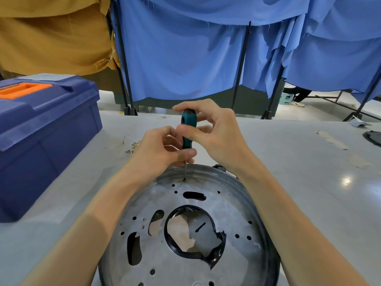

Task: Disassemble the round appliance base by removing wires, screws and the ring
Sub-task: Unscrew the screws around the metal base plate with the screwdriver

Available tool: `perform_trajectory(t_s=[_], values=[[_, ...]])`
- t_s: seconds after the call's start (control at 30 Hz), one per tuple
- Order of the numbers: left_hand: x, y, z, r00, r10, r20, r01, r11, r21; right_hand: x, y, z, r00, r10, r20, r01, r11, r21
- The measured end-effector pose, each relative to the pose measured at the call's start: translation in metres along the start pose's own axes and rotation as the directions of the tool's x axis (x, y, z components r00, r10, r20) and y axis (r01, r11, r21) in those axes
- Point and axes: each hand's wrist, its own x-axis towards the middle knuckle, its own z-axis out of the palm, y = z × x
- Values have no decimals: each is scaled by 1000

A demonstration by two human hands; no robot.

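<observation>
— Where do we have the round base (237, 219)?

— Flat on the pale, smooth table (288, 162), right in front of us between our forearms. It is a dull grey metal disc, scuffed and cloudy, with a raised rim and many small round holes and longer oval slots.

— And the middle?

— A glossy black plastic ring (171, 240) lines the big central opening; its lower right edge is jagged and torn.

— Our hands?

— Both are on the screwdriver (188, 129), which stands upright. Our right hand (214, 133) pinches the teal and black handle between thumb and fingers. Our left hand (162, 149) is curled around the handle's lower end. The thin steel tip sits on a dark screw (184, 179) near the far rim.

— Anything beside us?

— A dark blue ribbed plastic toolbox (45, 129) with an orange handle on the left, small brass pieces (133, 146) near it, and a creased blue curtain (185, 58) behind.
</observation>
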Motion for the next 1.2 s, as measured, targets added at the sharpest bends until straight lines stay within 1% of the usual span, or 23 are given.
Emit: perform_trajectory(t_s=[0.07,0.13,0.3,0.37,0.47,0.53,0.6,0.67,0.77,0.83,0.93,1.0,1.07,1.17,1.2], values=[[0,1,-2,1000,-6,26,7,1000,-13,1,2,-1,1000,7,-18,-7,1000,8],[-1,0,-1,998,-19,66,21,999,-36,1,3,-2,999,28,-25,-26,997,77],[0,-2,1,1000,-28,-4,28,999,-25,0,2,-2,999,16,43,-21,992,126],[0,-1,1,1000,-21,-22,21,1000,7,0,0,-2,999,12,53,-17,997,79],[-1,0,1,999,13,-29,-11,996,83,0,0,1,999,-3,38,5,999,-47],[-1,1,0,1000,2,-5,-2,999,38,1,0,0,1000,7,9,-7,1000,-23],[0,1,-3,999,-13,44,15,1000,-26,1,1,-3,999,33,-6,-32,998,56],[0,1,-4,998,-14,59,16,999,-32,1,1,-3,999,33,-6,-33,995,95],[1,0,0,1000,18,-13,-18,1000,21,0,0,0,1000,7,9,-7,1000,24],[1,1,1,999,24,-24,-23,999,34,0,0,1,1000,-3,7,3,1000,-28],[1,1,-5,998,-12,57,13,1000,-10,1,1,-3,999,24,-26,-22,998,50],[1,-1,-7,996,-31,85,34,999,-27,1,1,-4,999,31,-19,-29,995,94],[1,-2,-5,999,-24,48,25,1000,-17,0,1,-3,1000,18,-3,-18,997,80],[1,-1,-1,999,6,-32,-6,1000,25,0,-1,-2,1000,-3,14,3,1000,-19],[1,-1,-1,999,10,-39,-9,999,34,0,-1,-2,1000,-3,11,3,1000,-18]])
